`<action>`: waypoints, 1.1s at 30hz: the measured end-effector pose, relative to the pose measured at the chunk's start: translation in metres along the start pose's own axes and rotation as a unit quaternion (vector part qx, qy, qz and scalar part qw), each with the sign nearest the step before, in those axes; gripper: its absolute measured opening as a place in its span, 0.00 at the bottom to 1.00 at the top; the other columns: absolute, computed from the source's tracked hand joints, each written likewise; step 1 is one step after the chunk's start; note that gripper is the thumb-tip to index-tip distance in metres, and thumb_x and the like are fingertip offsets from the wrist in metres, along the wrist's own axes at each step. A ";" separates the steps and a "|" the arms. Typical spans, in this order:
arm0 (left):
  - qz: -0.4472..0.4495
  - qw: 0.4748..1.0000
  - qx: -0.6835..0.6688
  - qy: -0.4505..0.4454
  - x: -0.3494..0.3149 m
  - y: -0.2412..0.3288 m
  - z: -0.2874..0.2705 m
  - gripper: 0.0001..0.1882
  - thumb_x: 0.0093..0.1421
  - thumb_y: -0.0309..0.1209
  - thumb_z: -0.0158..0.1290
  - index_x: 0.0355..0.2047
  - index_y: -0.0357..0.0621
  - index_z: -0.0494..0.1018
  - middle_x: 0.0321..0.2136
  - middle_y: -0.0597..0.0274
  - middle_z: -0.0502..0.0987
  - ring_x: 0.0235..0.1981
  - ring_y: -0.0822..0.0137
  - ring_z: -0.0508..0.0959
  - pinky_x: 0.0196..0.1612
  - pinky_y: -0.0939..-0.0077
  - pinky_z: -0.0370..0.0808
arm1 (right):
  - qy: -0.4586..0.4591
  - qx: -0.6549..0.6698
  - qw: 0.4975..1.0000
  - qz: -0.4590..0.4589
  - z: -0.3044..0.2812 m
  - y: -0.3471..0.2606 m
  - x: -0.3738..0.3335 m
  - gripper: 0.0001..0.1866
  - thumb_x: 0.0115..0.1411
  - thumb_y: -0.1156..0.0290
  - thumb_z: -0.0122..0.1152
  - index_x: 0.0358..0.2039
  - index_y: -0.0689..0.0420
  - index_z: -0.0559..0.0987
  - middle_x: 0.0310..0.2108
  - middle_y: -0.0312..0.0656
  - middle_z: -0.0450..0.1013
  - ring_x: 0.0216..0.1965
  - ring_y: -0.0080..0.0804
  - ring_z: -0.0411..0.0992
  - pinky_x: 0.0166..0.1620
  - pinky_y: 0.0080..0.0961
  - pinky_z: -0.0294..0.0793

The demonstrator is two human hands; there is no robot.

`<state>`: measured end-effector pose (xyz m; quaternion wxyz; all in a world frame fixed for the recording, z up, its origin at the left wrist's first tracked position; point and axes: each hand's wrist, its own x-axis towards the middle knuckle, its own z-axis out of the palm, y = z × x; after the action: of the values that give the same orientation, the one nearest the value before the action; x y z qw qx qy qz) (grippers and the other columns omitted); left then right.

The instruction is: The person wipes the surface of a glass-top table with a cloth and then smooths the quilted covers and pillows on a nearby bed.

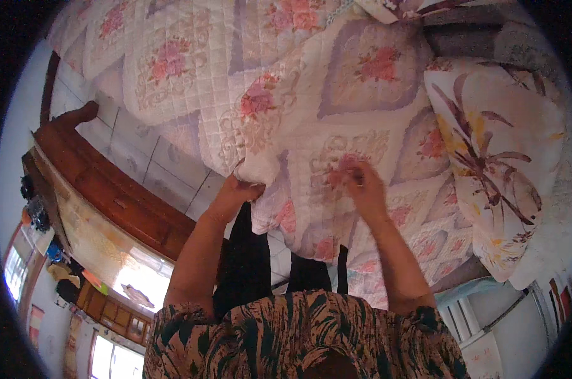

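Note:
A quilted bedspread (254,136), cream and lilac with pink rose clusters, spreads over the bed in front of me. At its near left part, my left hand (243,189) is closed round a bunched edge, and the cloth hangs down beside my dark trousers. My right hand (367,183) is over the middle of the bedspread, near a rose print, with its fingers curled together. Whether those fingers pinch the cloth or something small and dark cannot be made out. To the right lies a white pillow (497,161) with a purple, yellow and brown plant print.
A second patterned pillow (418,9) is at the far right. Left of the bed runs a tiled floor (166,167), then a brown wooden bench (119,196). White slatted furniture (466,319) stands low at the right, behind my right arm.

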<state>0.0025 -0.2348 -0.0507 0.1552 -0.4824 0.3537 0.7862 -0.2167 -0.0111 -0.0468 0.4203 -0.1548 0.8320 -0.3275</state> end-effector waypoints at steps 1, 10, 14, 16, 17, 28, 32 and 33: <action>-0.022 0.999 0.021 -0.027 0.007 -0.006 -0.014 0.37 0.51 0.24 0.56 0.62 0.44 0.57 0.55 0.60 0.68 0.55 0.64 0.68 0.56 0.68 0.65 | 0.018 -0.067 0.996 0.056 -0.021 0.024 0.001 0.15 0.52 0.70 0.62 0.41 0.60 0.73 0.40 0.47 0.73 0.38 0.40 0.74 0.41 0.33 0.74; 0.209 0.877 0.430 0.044 -0.052 0.030 -0.018 0.34 0.45 0.30 0.64 0.55 0.42 0.68 0.56 0.47 0.66 0.57 0.50 0.67 0.60 0.63 0.62 | -0.038 -0.352 0.930 0.096 -0.082 0.066 0.029 0.33 0.42 0.62 0.70 0.48 0.61 0.67 0.48 0.50 0.67 0.51 0.49 0.66 0.52 0.41 0.68; 0.011 0.857 0.491 0.155 -0.080 0.031 -0.072 0.25 0.50 0.32 0.60 0.49 0.42 0.70 0.45 0.44 0.74 0.43 0.48 0.76 0.47 0.58 0.72 | -0.104 -0.376 0.914 0.110 -0.090 0.064 0.044 0.43 0.40 0.59 0.73 0.54 0.62 0.64 0.52 0.52 0.65 0.56 0.48 0.63 0.56 0.38 0.67; 0.004 0.762 0.581 0.286 -0.074 0.012 -0.111 0.21 0.52 0.33 0.59 0.45 0.42 0.70 0.37 0.44 0.76 0.35 0.48 0.78 0.38 0.53 0.73 | -0.108 -0.385 0.912 0.089 -0.090 0.074 0.045 0.47 0.39 0.58 0.74 0.57 0.63 0.62 0.54 0.52 0.65 0.57 0.47 0.63 0.57 0.37 0.67; 0.003 0.750 0.584 0.311 -0.065 -0.002 -0.125 0.20 0.52 0.32 0.59 0.45 0.41 0.70 0.38 0.45 0.76 0.36 0.48 0.77 0.39 0.53 0.72 | -0.101 -0.394 0.910 0.083 -0.089 0.082 0.045 0.48 0.39 0.58 0.74 0.58 0.63 0.61 0.54 0.52 0.65 0.57 0.47 0.63 0.57 0.37 0.67; 0.450 0.738 0.426 0.268 0.091 0.145 0.030 0.18 0.56 0.21 0.51 0.49 0.41 0.71 0.40 0.55 0.72 0.40 0.61 0.74 0.38 0.73 0.73 | -0.126 -0.371 0.905 0.163 -0.089 0.052 0.055 0.42 0.36 0.61 0.77 0.51 0.64 0.68 0.49 0.52 0.69 0.52 0.48 0.68 0.51 0.37 0.72; 0.452 0.709 0.466 0.275 0.186 0.215 0.075 0.17 0.56 0.34 0.56 0.45 0.43 0.75 0.38 0.53 0.77 0.38 0.58 0.77 0.40 0.68 0.74 | -0.135 -0.371 0.905 0.158 -0.082 0.052 0.059 0.41 0.36 0.61 0.77 0.49 0.64 0.70 0.48 0.52 0.69 0.52 0.47 0.69 0.50 0.38 0.73; 0.412 0.703 0.499 0.294 0.200 0.235 0.089 0.17 0.55 0.36 0.57 0.43 0.43 0.76 0.36 0.53 0.78 0.38 0.58 0.78 0.40 0.67 0.74 | -0.142 -0.381 0.899 0.164 -0.083 0.049 0.061 0.40 0.36 0.61 0.76 0.49 0.64 0.70 0.48 0.52 0.70 0.52 0.47 0.69 0.50 0.38 0.74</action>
<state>-0.2899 -0.3561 -0.1042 -0.0780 -0.3476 0.8854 0.2986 -0.3189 0.0268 -0.0803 0.4911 -0.2090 0.8380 0.1134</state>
